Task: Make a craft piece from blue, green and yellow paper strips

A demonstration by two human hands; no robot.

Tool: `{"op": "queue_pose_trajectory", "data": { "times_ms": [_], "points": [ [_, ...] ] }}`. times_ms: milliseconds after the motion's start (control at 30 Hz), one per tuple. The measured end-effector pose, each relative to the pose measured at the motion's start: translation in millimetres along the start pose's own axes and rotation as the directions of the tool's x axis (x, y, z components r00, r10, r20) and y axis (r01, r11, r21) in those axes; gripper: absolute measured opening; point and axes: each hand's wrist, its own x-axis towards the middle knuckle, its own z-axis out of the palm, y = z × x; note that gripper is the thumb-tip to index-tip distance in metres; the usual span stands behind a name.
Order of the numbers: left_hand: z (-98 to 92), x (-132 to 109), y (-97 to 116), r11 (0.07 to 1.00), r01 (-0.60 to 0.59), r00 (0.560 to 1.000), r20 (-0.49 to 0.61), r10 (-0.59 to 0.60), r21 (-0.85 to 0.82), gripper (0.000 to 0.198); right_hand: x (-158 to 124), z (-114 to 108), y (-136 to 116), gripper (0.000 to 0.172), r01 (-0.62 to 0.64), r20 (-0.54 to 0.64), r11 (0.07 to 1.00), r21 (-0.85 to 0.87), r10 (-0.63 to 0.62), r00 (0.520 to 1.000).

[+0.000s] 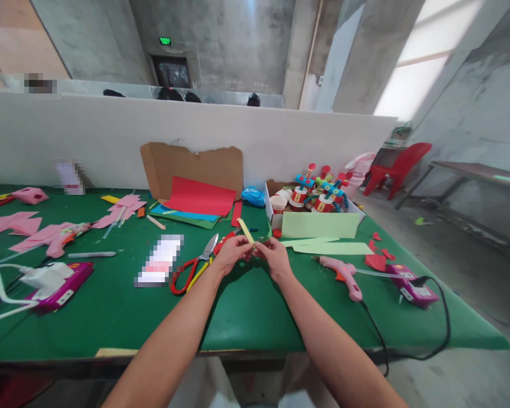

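My left hand and my right hand meet at the middle of the green table, fingertips pinched close together. Between them are a thin yellow paper strip, pointing up and left, and a green paper strip on the right side. Where the strips meet is covered by my fingers. Just left of my left hand lie scissors with red handles, blades pointing away, and a yellow-handled tool partly under my forearm. Pale green paper strips lie right of my right hand.
A box of colourful paper-cup figures stands behind my hands. Glue guns lie at right and left, near purple power strips. Coloured sheets lean by cardboard. A white partition borders the table's back.
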Motion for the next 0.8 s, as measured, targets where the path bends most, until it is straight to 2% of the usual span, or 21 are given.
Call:
{"op": "queue_pose_trajectory", "data": {
  "times_ms": [133,333,433,500,567,600,700,800],
  "points": [
    [1.1,-1,3,1.000,-0.011,1.000,-0.005,0.011,-0.013,0.035,1,0,-4,0.026,0.050,-0.036,0.998,0.044,-0.049,0.998],
    [-2.1,-1,2,1.000,-0.022,1.000,-0.022,0.022,0.017,0.031,1,-9,-22,0.020,0.165,-0.006,0.966,0.199,-0.168,0.986],
    [-3.6,0,2,1.000,-0.003,1.000,-0.024,0.003,0.014,0.029,3,-15,-25,0.025,0.248,-0.052,0.931,0.267,-0.244,0.968],
    [-3.6,-1,2,1.000,0.011,1.000,-0.013,-0.011,0.007,0.029,6,-18,-22,0.025,0.243,-0.103,0.927,0.286,-0.223,0.969],
    [-3.0,-2,3,1.000,0.024,1.000,0.003,-0.024,0.009,0.029,10,-19,-15,0.019,0.146,-0.145,0.948,0.284,-0.109,0.983],
    [-2.5,-2,3,1.000,0.026,1.000,0.011,-0.026,0.012,0.029,11,-18,-10,0.015,0.060,-0.146,0.960,0.272,-0.021,0.989],
    [-1.1,-4,4,1.000,0.026,0.999,0.026,-0.026,0.014,0.028,13,-16,2,0.016,-0.237,-0.019,0.949,0.208,0.246,0.969],
    [-0.1,-4,4,0.999,0.046,0.998,0.040,-0.047,0.026,0.029,12,-14,9,0.016,-0.350,0.101,0.923,0.158,0.338,0.936]
  ]
}}
